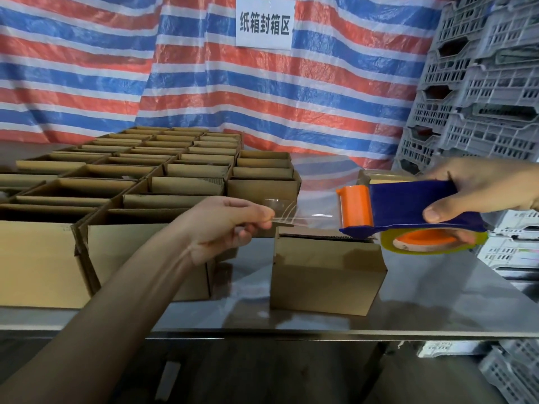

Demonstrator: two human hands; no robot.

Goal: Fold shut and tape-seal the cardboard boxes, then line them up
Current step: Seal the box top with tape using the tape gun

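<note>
One box (326, 275): table (437, 301) centre, flaps shut.
L hand (224, 225): pinching tape end (291, 218), 9 o'clock of dispenser (408, 208).
R hand (484, 188): gripping dispenser, above box at 1 o'clock.

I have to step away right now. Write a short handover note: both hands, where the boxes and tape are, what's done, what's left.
Left hand: pinching the free end of the clear tape.
Right hand: gripping the blue-and-orange tape dispenser, held above the small box.
Small box: alone on the metal table, flaps folded shut, no tape seen on it yet.
Open boxes: grouped in rows at left.
Left: tape this box, close and seal the rest, line up.
</note>
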